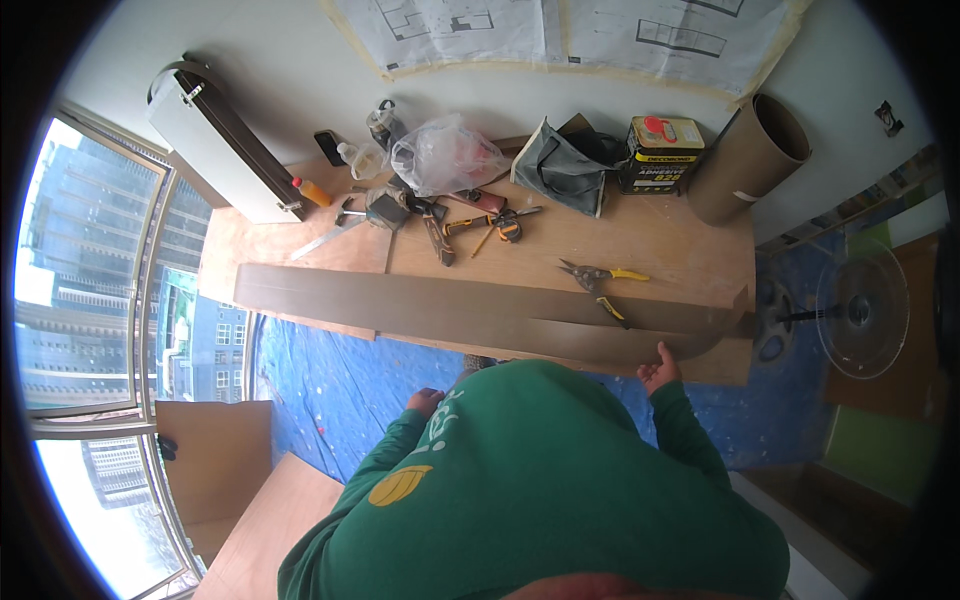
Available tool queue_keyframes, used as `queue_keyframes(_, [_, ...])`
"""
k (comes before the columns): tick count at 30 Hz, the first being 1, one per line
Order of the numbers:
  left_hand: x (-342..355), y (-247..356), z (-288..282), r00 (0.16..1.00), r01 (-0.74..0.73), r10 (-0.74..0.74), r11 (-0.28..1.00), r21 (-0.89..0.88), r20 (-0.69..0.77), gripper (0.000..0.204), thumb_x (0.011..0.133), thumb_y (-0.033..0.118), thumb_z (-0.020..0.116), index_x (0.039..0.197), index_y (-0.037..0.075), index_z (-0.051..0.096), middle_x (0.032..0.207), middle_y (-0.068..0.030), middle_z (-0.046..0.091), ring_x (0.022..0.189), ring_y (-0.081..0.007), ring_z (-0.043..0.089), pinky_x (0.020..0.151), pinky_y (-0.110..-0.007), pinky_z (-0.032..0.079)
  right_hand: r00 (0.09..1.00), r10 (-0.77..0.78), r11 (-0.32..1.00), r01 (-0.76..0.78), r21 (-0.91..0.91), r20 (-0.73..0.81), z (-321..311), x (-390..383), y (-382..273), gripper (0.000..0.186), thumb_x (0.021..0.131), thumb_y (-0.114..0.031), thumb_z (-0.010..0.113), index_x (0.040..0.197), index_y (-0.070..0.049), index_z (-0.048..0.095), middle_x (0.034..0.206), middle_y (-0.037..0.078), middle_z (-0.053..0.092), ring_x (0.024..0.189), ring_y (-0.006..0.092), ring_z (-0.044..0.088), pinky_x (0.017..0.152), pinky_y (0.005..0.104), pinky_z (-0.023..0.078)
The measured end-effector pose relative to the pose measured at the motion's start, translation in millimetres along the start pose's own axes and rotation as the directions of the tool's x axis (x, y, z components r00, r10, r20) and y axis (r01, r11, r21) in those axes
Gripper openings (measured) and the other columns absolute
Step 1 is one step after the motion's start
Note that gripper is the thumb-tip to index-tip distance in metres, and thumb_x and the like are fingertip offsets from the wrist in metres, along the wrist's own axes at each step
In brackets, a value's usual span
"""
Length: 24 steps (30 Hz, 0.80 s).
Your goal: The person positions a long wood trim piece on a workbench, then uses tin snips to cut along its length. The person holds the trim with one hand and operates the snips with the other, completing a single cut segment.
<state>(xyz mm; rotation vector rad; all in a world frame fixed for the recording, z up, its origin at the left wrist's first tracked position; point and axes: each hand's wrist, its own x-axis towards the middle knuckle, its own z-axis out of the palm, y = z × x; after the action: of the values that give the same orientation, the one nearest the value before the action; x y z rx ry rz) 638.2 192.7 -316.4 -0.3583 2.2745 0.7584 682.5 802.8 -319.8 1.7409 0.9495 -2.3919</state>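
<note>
A long brown sheet strip lies across the wooden table, split lengthwise toward its right end, where the near part curves. My right hand is at the near edge of this split part, one digit over it and the other fingers curled below. My left hand hangs by my body at the table's near side, fingers curled, with nothing visible in it. Yellow-and-black tin snips rest with spread handles at the strip's far edge, left of my right hand.
Along the back of the wooden table are a tape measure, a hammer, a plastic bag, a grey bag, an adhesive tin and a brown roll. A fan stands right; blue sheeting covers the floor.
</note>
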Motion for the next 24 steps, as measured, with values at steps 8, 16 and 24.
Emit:
queue_keyframes(8, [2, 4, -6, 0.999, 0.007, -0.007, 1.000, 0.001, 0.033, 0.049, 0.092, 0.048, 0.063, 0.117, 0.007, 0.075, 0.116, -0.0198, 0.073, 0.111, -0.0361, 0.069, 0.097, -0.042, 0.052, 0.979, -0.084, 0.995, 0.073, -0.063, -0.186, 6, -2, -3, 0.087, 0.072, -0.058, 0.087, 0.134, -0.012, 0.047, 0.108, 0.009, 0.057, 0.075, 0.0228, 0.053, 0.067, 0.0395, 0.050])
queue_keyframes(16, [7, -1, -6, 1.000, 0.014, -0.014, 1.000, 0.019, 0.013, 0.049, 0.092, 0.049, 0.062, 0.117, 0.009, 0.075, 0.119, -0.0191, 0.072, 0.114, -0.0368, 0.067, 0.099, -0.043, 0.051, 0.954, -0.157, 0.985, 0.132, -0.113, -0.257, 10, 0, -11, 0.115, 0.068, -0.060, 0.089, 0.154, -0.017, 0.026, 0.140, 0.011, 0.044, 0.102, 0.0304, 0.052, 0.083, 0.0474, 0.049])
queue_keyframes(24, [24, -30, 4, 1.000, 0.020, -0.020, 0.999, -0.050, 0.000, 0.049, 0.092, 0.051, 0.062, 0.117, 0.011, 0.075, 0.120, -0.0184, 0.072, 0.114, -0.0377, 0.067, 0.099, -0.044, 0.051, 0.898, -0.270, 0.958, 0.213, -0.194, -0.346, 22, 1, -26, 0.136, 0.066, -0.057, 0.091, 0.162, -0.010, 0.007, 0.161, 0.015, 0.028, 0.136, 0.0380, 0.044, 0.098, 0.0585, 0.047])
